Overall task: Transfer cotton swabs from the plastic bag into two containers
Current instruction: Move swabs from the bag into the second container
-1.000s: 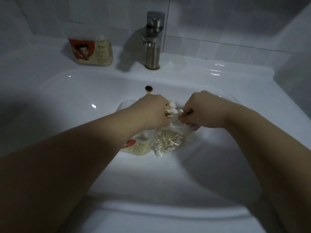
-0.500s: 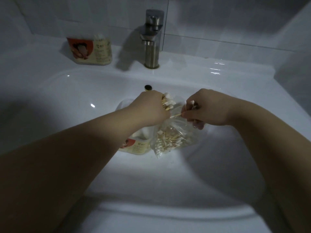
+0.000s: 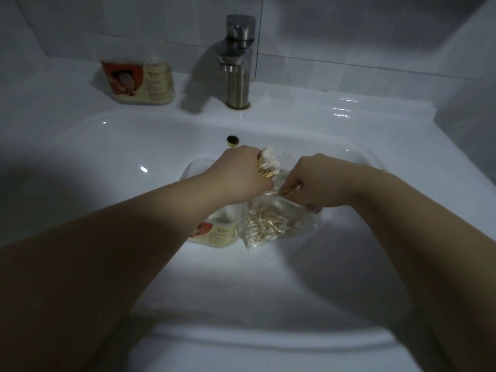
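Beside faucet: container; hands mid-basin.

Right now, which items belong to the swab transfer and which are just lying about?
Job: plastic bag, swab bundle in left hand, right hand pulling swabs, container in the basin, container on the ledge.
Lying about: faucet, sink, overflow hole.

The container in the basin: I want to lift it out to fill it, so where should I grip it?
Probably grip the container across its labelled walls near the rim, coming from above and the near left. It stands upright in the sink, with the bag against its right side and the left hand over its far part.
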The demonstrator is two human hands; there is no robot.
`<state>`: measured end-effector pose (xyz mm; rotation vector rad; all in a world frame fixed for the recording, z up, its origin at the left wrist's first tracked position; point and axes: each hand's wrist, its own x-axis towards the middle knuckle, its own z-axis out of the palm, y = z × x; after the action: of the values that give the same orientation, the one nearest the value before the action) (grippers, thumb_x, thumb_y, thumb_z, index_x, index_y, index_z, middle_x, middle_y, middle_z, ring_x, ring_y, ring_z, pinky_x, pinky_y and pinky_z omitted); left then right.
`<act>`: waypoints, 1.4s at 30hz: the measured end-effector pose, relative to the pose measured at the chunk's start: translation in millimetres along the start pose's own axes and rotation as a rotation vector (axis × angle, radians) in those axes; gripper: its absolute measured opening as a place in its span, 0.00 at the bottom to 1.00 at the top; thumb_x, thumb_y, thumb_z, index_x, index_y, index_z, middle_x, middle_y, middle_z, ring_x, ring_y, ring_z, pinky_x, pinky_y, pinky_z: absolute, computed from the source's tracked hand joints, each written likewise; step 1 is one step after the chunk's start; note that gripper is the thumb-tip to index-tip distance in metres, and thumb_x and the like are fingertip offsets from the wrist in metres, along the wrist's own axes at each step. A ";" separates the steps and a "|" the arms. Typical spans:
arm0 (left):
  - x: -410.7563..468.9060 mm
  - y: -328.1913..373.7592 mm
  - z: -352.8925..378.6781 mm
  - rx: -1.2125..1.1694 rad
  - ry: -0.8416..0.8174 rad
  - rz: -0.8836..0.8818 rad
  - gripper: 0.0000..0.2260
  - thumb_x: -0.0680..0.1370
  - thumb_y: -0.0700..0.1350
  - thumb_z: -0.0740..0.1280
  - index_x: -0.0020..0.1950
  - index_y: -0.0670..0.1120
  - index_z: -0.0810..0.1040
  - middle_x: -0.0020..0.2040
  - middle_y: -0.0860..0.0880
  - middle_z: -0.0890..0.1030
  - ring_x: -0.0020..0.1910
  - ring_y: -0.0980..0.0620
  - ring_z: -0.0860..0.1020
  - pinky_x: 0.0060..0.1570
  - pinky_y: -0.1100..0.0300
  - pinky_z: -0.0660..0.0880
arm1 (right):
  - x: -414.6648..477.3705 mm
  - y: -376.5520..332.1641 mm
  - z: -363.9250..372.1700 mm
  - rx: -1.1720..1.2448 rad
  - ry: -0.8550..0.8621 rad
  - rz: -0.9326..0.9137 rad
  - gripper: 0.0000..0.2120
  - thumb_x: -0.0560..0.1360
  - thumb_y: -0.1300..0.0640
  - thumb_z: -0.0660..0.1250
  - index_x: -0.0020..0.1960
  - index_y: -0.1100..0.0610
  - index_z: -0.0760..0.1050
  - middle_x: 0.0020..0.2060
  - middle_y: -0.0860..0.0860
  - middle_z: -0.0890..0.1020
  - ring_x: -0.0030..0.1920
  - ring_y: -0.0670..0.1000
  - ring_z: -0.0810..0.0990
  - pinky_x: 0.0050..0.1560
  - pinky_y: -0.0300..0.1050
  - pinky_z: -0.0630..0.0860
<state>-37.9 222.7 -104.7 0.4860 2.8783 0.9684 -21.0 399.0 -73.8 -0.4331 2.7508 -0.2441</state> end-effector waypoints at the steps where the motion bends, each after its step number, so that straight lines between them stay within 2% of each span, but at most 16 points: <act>1: -0.1 -0.2 0.0 0.003 -0.003 -0.001 0.06 0.74 0.48 0.73 0.41 0.48 0.78 0.38 0.51 0.81 0.35 0.57 0.77 0.30 0.62 0.69 | 1.3 -2.2 1.7 -0.052 -0.054 0.008 0.12 0.75 0.58 0.63 0.47 0.47 0.85 0.22 0.34 0.78 0.27 0.43 0.83 0.42 0.36 0.81; 3: -0.6 -0.3 0.9 0.013 -0.017 -0.001 0.07 0.74 0.48 0.73 0.41 0.48 0.78 0.38 0.51 0.81 0.35 0.57 0.77 0.30 0.62 0.68 | 3.8 -6.1 5.8 -0.099 -0.144 0.021 0.17 0.73 0.61 0.60 0.48 0.47 0.84 0.20 0.35 0.77 0.28 0.46 0.84 0.42 0.37 0.81; 4: -0.7 -0.2 1.4 0.021 -0.022 0.000 0.07 0.74 0.48 0.73 0.41 0.48 0.77 0.38 0.52 0.80 0.35 0.57 0.77 0.30 0.62 0.67 | 4.9 -7.4 7.9 -0.111 -0.151 0.022 0.16 0.73 0.62 0.60 0.45 0.47 0.84 0.19 0.37 0.77 0.29 0.48 0.85 0.40 0.37 0.80; 7: -0.2 0.3 2.1 0.058 -0.018 0.011 0.09 0.74 0.48 0.73 0.38 0.49 0.75 0.36 0.53 0.78 0.35 0.58 0.75 0.29 0.62 0.64 | 7.7 -7.6 10.5 -0.166 -0.062 0.005 0.15 0.73 0.62 0.63 0.30 0.50 0.74 0.19 0.46 0.75 0.30 0.52 0.82 0.31 0.36 0.73; 9: 0.4 -0.6 0.8 0.058 -0.011 0.005 0.10 0.74 0.48 0.73 0.37 0.51 0.74 0.35 0.53 0.77 0.34 0.59 0.74 0.28 0.63 0.63 | 6.9 -5.5 8.1 -0.152 -0.012 0.002 0.16 0.71 0.61 0.64 0.26 0.50 0.73 0.20 0.47 0.76 0.29 0.52 0.81 0.30 0.36 0.68; 11: 1.4 -2.4 -0.3 0.057 -0.012 -0.001 0.11 0.74 0.48 0.73 0.37 0.51 0.73 0.35 0.53 0.77 0.33 0.58 0.74 0.28 0.63 0.63 | 4.2 -2.7 2.9 -0.125 0.012 0.002 0.16 0.69 0.61 0.64 0.24 0.49 0.75 0.20 0.48 0.78 0.26 0.48 0.81 0.31 0.35 0.69; 13: 2.0 -3.2 -0.3 0.075 -0.021 -0.003 0.10 0.75 0.48 0.72 0.37 0.50 0.73 0.35 0.52 0.77 0.34 0.56 0.75 0.29 0.61 0.64 | 0.6 -0.4 -0.8 -0.082 0.040 -0.007 0.14 0.69 0.59 0.65 0.27 0.48 0.78 0.22 0.47 0.81 0.25 0.44 0.81 0.31 0.35 0.71; 16: 1.8 -4.0 -1.2 0.095 -0.031 0.000 0.08 0.75 0.47 0.72 0.40 0.47 0.76 0.38 0.49 0.79 0.39 0.50 0.79 0.31 0.60 0.68 | -1.3 0.5 -3.9 0.041 0.130 -0.030 0.07 0.72 0.58 0.70 0.37 0.51 0.84 0.25 0.46 0.82 0.25 0.43 0.81 0.31 0.34 0.76; 19: 0.0 -3.7 -3.2 0.076 -0.052 -0.010 0.09 0.76 0.49 0.70 0.43 0.43 0.78 0.39 0.46 0.81 0.38 0.49 0.80 0.33 0.59 0.72 | -1.2 2.8 -6.8 0.208 0.203 -0.030 0.05 0.72 0.59 0.72 0.41 0.50 0.85 0.27 0.46 0.84 0.26 0.43 0.82 0.29 0.32 0.75; 23: -0.4 -3.1 -2.6 0.090 -0.060 -0.017 0.08 0.75 0.45 0.70 0.46 0.41 0.80 0.42 0.44 0.83 0.38 0.48 0.81 0.37 0.54 0.77 | -4.0 6.0 -9.5 0.300 0.207 -0.016 0.04 0.74 0.58 0.74 0.41 0.53 0.86 0.29 0.48 0.85 0.29 0.46 0.84 0.32 0.30 0.76; 28: -0.9 -2.0 -2.0 0.091 -0.045 -0.037 0.07 0.75 0.48 0.71 0.42 0.45 0.78 0.39 0.47 0.81 0.36 0.50 0.79 0.31 0.59 0.70 | -9.6 8.3 -13.4 0.388 0.187 -0.025 0.08 0.75 0.58 0.75 0.37 0.55 0.86 0.29 0.52 0.85 0.30 0.47 0.84 0.34 0.32 0.78; 31: 0.7 -3.1 -2.3 0.060 -0.010 -0.067 0.06 0.74 0.46 0.72 0.41 0.47 0.77 0.39 0.48 0.81 0.36 0.51 0.79 0.32 0.59 0.72 | -13.4 7.8 -15.9 0.395 0.168 -0.036 0.09 0.74 0.58 0.75 0.34 0.54 0.85 0.29 0.52 0.84 0.29 0.46 0.83 0.32 0.31 0.75; 35: 2.4 -2.5 -2.2 0.029 0.039 -0.084 0.09 0.76 0.48 0.71 0.39 0.47 0.76 0.40 0.47 0.83 0.38 0.49 0.80 0.33 0.60 0.73 | -14.3 5.6 -15.7 0.393 0.148 -0.058 0.06 0.74 0.60 0.75 0.38 0.55 0.86 0.30 0.53 0.85 0.29 0.48 0.84 0.32 0.32 0.76; 40: 3.0 -3.8 -4.5 0.049 0.055 -0.117 0.07 0.75 0.49 0.71 0.39 0.48 0.77 0.41 0.48 0.82 0.42 0.47 0.81 0.38 0.58 0.74 | -15.6 9.5 -19.5 0.432 0.240 -0.095 0.05 0.75 0.57 0.76 0.40 0.55 0.86 0.30 0.52 0.85 0.29 0.47 0.83 0.33 0.32 0.76; 42: 2.8 -5.8 -5.6 0.060 0.060 -0.127 0.09 0.74 0.48 0.71 0.38 0.48 0.75 0.41 0.47 0.81 0.42 0.47 0.80 0.38 0.57 0.73 | -16.8 11.4 -20.9 0.450 0.266 -0.107 0.05 0.75 0.56 0.76 0.40 0.53 0.86 0.31 0.51 0.85 0.29 0.46 0.82 0.36 0.36 0.77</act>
<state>-43.0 216.0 -103.6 0.2782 2.9565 0.8939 -16.5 417.5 -51.8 -0.4478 2.8033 -0.9867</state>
